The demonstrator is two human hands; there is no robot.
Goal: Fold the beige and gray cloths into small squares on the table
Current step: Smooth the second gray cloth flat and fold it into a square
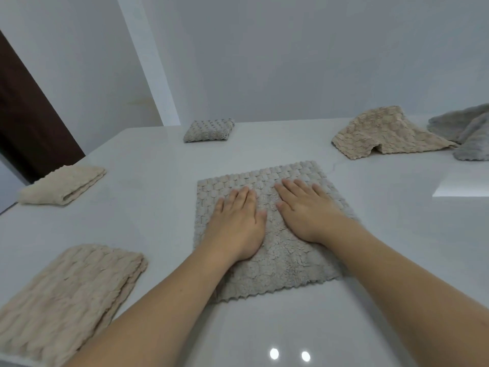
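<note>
a gray-beige textured cloth (267,229) lies spread flat in the middle of the white table (397,247), roughly square, its scalloped near edge toward the person. both bare forearms reach in from the bottom of the view and meet over it. the left hand (238,221) lies palm down on the left half of the cloth, fingers straight and close together, pointing away from the person, grasping nothing. the right hand (307,210) lies palm down just beside it on the right half, fingers straight and slightly fanned, also flat and holding nothing; the thumbs are near each other but apart.

to the near left a beige cloth (66,300) lies folded into a long strip. farther left a smaller folded beige cloth (62,184) sits near the table edge. at the far side a small folded gray square (209,130) rests by the wall. far right, a rumpled beige cloth (386,133) touches a crumpled gray cloth (468,131).
</note>
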